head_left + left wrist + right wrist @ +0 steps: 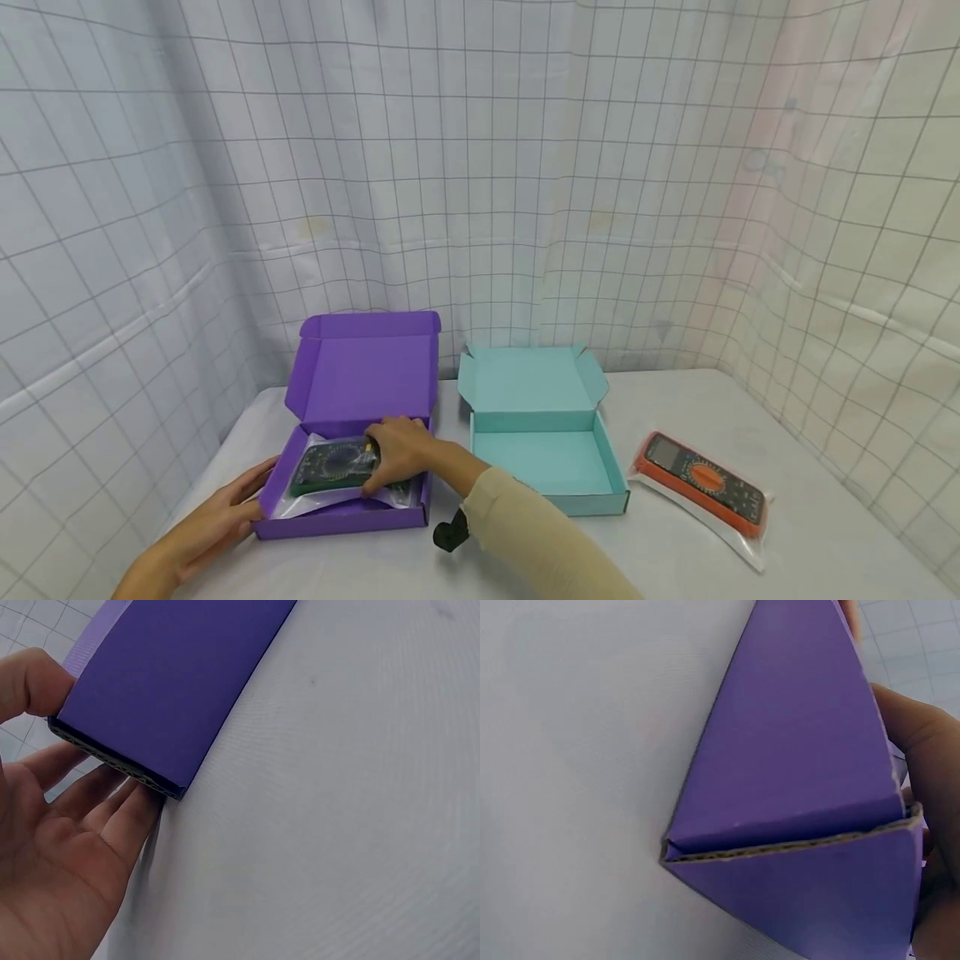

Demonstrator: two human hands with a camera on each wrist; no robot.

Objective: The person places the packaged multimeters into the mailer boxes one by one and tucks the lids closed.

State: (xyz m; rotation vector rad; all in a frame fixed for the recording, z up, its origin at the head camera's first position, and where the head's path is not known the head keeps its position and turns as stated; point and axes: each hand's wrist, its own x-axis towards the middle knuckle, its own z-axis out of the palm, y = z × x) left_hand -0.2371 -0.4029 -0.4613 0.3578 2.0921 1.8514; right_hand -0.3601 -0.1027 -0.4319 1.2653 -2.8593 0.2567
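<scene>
On the left stands an open purple cardboard box (341,525) with its lid raised behind. Inside lies a dark green multimeter (326,467) in a clear plastic bag, dial facing up. My right hand (401,454) grips the right end of this bagged multimeter from above, thumb on the near side and fingers on the far side. At the box's left wall is my left hand (217,517), its fingers lying along the outside. In the left wrist view, the thumb (45,686) touches the top corner and the fingertips rest against the side wall.
An open light teal box (588,504) stands right of the purple one, its lid leaning back. Farther right lies an orange multimeter (705,479) in a clear bag. A small black object (450,532) shows below my right forearm. Gridded white curtains (495,167) surround the white table (675,400).
</scene>
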